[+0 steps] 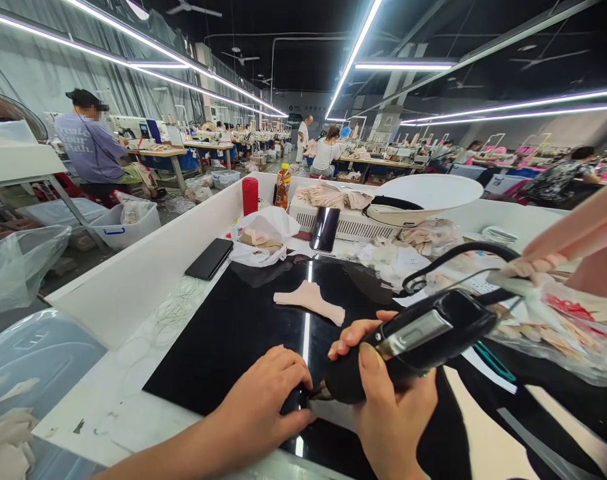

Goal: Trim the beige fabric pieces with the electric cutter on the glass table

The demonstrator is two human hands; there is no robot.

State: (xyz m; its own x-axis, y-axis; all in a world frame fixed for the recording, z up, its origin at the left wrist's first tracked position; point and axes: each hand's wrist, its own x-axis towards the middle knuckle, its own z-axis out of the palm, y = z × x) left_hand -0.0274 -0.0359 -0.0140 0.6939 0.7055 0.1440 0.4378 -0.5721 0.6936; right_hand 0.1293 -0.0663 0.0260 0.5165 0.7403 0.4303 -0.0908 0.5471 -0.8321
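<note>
My right hand (391, 407) is wrapped round a black, corded hand-held power tool (423, 340) with a metal plate on its side. The tool tilts down to the left, and its narrow metal tip is close to a glossy black board (218, 347). Beside that tip, my left hand (268, 393) rests on the board with fingers bent and thumb apart; no held thing shows in it. A greyish translucent strip (333, 415) shows under the tool. Farther up the board lies a pale pink fabric piece (308, 301), touched by neither hand.
Left of the board lies a black phone (209, 259). Behind stand a plastic bag (263, 233), a red container (250, 196), a drink bottle (282, 185) and a white basin (426, 197). Bagged scraps (573, 327) crowd the right. Beyond the table, people sit at sewing machines.
</note>
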